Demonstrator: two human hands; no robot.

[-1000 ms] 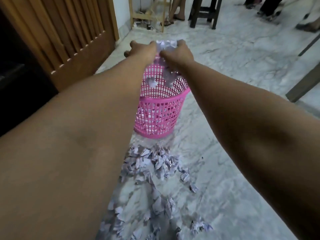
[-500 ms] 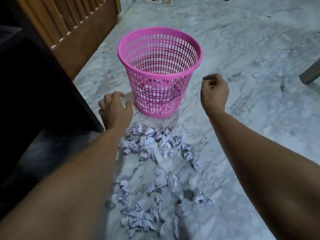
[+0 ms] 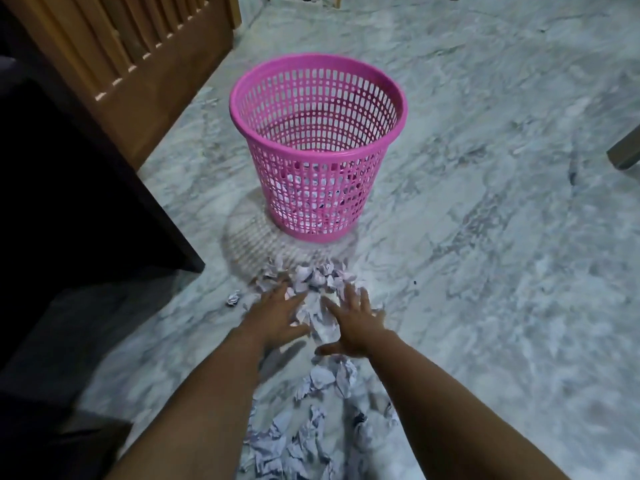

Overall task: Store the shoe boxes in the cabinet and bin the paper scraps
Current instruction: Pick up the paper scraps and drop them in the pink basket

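Two hands come down on the heap of paper scraps point(image 3: 313, 289) at the centre of the frame: our left hand point(image 3: 277, 315) and right hand point(image 3: 356, 322) both lie spread, fingers apart, palms down on the crumpled pieces, closed on nothing yet. The pink basket point(image 3: 318, 147) stands upright just above them in the frame, with some scraps showing through its mesh near the bottom. More scraps trail toward the lower edge, and one ball point(image 3: 233, 298) sits apart at the left. No shoe boxes are in view. We judge the risk to be a loose scoop: pieces could slip between open fingers, or a wrist could knock the light basket over on the smooth marble floor point(image 3: 502, 271).
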